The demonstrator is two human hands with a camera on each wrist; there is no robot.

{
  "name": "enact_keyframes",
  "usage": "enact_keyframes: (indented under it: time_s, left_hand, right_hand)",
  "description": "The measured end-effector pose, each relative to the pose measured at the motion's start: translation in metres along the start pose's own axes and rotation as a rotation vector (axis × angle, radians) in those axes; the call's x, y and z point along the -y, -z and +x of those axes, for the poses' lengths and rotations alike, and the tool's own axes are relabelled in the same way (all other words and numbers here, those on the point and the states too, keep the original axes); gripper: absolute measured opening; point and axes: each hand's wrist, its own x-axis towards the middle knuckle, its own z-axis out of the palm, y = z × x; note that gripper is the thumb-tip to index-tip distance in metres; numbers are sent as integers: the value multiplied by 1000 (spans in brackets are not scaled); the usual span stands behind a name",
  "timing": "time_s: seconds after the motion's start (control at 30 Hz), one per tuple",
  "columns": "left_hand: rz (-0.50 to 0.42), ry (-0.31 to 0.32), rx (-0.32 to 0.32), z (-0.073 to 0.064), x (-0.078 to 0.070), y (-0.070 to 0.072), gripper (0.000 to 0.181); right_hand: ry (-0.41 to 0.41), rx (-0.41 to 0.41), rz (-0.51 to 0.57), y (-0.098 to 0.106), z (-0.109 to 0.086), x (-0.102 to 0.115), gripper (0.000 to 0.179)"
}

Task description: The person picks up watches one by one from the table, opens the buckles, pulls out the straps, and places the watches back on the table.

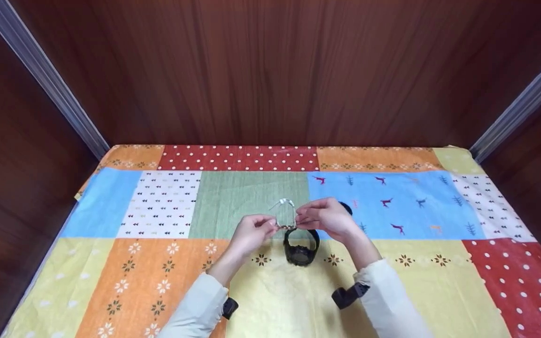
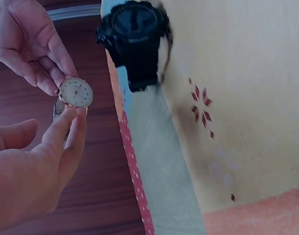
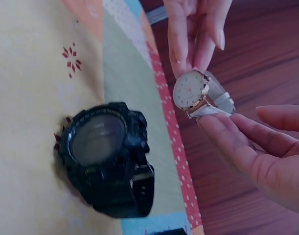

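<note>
Patchwork cloth below, hands hold a watch (apparently white-strapped).

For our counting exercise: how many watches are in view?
2 clearly: white-strapped watch between left hand and right hand; black watch on the cloth. A black object partly behind the right hand may be another.

Soft light brightens the tablecloth while the wooden wall stays dim; shadow falls beside my right forearm. My wrist views look duller, the black watch blurred, my held watch hazy.
</note>
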Motion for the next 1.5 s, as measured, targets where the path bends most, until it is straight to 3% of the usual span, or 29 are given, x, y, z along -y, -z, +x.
enact_keyframes:
  time_s: [0.17,0.53,1.27,1.5]
  left_hand:
    - [28,-6,42,-6,-2,-10,25]
    - [70,-139,120,-14,-4,-26,20]
    - [-45,-68,107,-11,-4,-25,20]
    - [-128,-69,112,-10,-7,-25,21]
  right_hand:
    - [26,15,20,11,-12,-3,27]
    - [62,29,71,30,-32,-8,23]
    - [76,1,67,28,-35,-7,21]
    - [107,-56,61,22,-34,-4,15]
